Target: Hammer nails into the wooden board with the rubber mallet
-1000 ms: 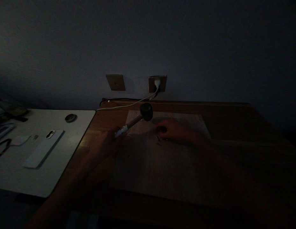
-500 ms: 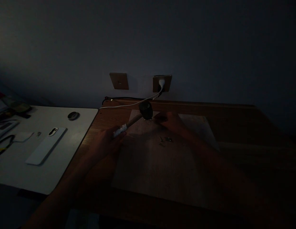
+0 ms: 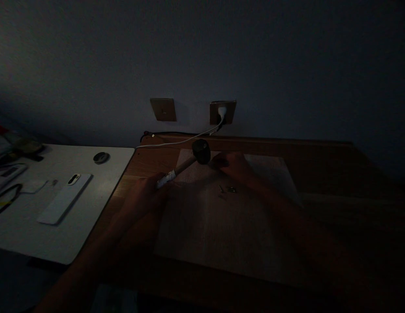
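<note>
My left hand (image 3: 148,191) is wrapped round the pale-taped handle of a mallet (image 3: 201,152) with a dark head. The mallet leans up and to the right, its head over the far part of a light wooden board (image 3: 202,230). Just right of the head, my right hand (image 3: 233,165) is low over the board with its fingers curled together; dim light hides what they grip, if anything. Several small metal pieces, perhaps screws or nails (image 3: 231,189), lie on the board nearer to me than my right hand. Whatever is under the mallet head is hidden.
The board rests on a brown wooden table (image 3: 326,174). On the left, a white table (image 3: 88,208) bears a white phone (image 3: 65,198) and a small round dark dish (image 3: 101,157). A white cable (image 3: 185,140) runs along the back to a wall socket (image 3: 223,112).
The mallet head has shifted slightly down and to the right, and the small shiny bits under it are now out of sight. My right hand stays nearly where it was.
</note>
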`<action>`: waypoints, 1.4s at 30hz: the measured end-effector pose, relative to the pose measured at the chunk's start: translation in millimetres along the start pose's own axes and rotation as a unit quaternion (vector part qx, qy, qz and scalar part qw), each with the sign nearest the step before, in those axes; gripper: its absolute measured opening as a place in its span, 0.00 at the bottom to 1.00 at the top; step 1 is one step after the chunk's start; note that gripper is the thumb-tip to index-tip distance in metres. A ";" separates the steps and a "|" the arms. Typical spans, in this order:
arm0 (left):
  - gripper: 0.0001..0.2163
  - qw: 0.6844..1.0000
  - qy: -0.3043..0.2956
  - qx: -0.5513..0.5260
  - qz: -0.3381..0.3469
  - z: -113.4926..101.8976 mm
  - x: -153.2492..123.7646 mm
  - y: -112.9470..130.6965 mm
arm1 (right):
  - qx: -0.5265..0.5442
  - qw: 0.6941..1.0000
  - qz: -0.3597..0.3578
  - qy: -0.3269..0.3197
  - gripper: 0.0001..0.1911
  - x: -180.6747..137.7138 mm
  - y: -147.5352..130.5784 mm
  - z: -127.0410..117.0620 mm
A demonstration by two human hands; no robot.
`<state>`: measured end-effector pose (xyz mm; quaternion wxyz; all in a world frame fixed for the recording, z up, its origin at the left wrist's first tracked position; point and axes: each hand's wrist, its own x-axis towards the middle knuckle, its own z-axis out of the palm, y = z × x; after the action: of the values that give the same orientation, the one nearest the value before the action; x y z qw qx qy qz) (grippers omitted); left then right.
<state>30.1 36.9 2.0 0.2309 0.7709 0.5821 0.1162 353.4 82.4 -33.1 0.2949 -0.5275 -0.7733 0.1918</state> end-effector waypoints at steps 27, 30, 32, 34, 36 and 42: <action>0.20 1.000 -0.016 -0.001 0.020 0.5 11.3 32.1 | -0.016 0.998 0.058 0.011 0.18 -11.1 7.7 -10.4; 0.19 0.999 -0.033 0.007 0.024 2.3 13.1 32.7 | -0.029 0.999 0.036 0.023 0.19 -20.0 9.1 -23.1; 0.19 0.999 -0.037 0.012 0.024 3.4 13.5 31.8 | -0.043 0.999 0.014 0.029 0.13 -26.0 6.4 -31.4; 0.19 0.999 -0.033 0.018 0.022 4.5 13.4 29.9 | -0.050 0.999 -0.001 0.002 0.08 -32.2 0.2 -38.9; 0.20 0.999 -0.028 0.024 0.017 5.3 13.0 27.7 | -0.046 0.997 -0.012 -0.061 0.07 -38.5 -8.1 -44.9; 0.21 1.000 -0.018 -0.008 0.018 5.2 9.5 26.0 | -0.050 0.977 -0.039 -0.202 0.07 -51.4 -25.3 -44.1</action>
<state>57.2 39.2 9.4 0.2456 0.7811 0.5632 0.1112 378.5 24.6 2.4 0.1130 -0.4610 -0.8457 0.2440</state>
